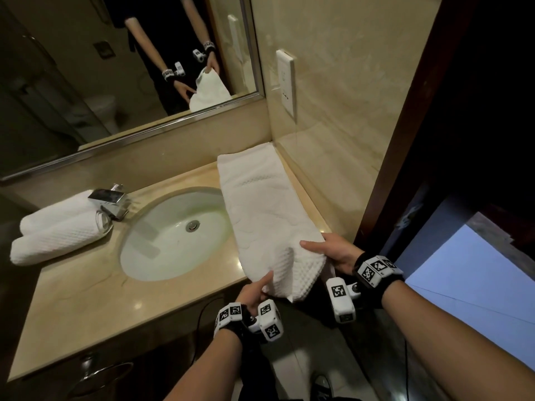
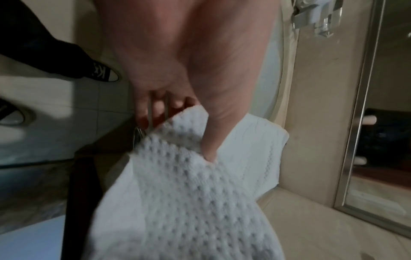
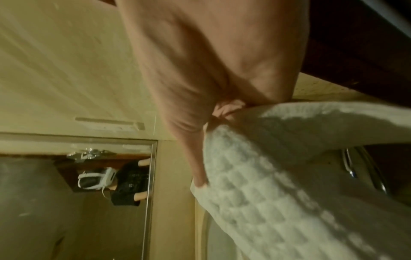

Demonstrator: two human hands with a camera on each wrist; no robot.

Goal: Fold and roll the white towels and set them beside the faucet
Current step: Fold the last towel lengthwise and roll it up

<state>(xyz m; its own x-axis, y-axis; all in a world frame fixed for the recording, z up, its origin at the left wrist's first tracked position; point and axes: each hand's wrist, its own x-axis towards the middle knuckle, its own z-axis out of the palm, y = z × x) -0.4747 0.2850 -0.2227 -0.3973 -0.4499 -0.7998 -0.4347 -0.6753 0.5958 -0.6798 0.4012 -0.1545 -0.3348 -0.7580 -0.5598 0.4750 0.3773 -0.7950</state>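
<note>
Both hands, left hand [image 1: 254,290] and right hand [image 1: 335,251], pinch the towel [image 1: 260,209] at lower centre; its near corners should stay level while rolling.

Towels: three white. Two rolled towels [image 1: 58,227] lying beside one faucet [image 1: 108,199]; one flat towel [image 1: 266,215] unrolled. One sink [image 1: 173,235]. One mirror [image 1: 86,68]. Two hands: left hand [image 1: 254,293], right hand [image 1: 335,250].

Each bare forearm carries a black wrist strap [image 1: 373,280] bearing white blocks printed with black-and-white square markers; the mirror reflection shows dark clothing, and black canvas shoes [image 2: 104,73] have white toe caps.
</note>
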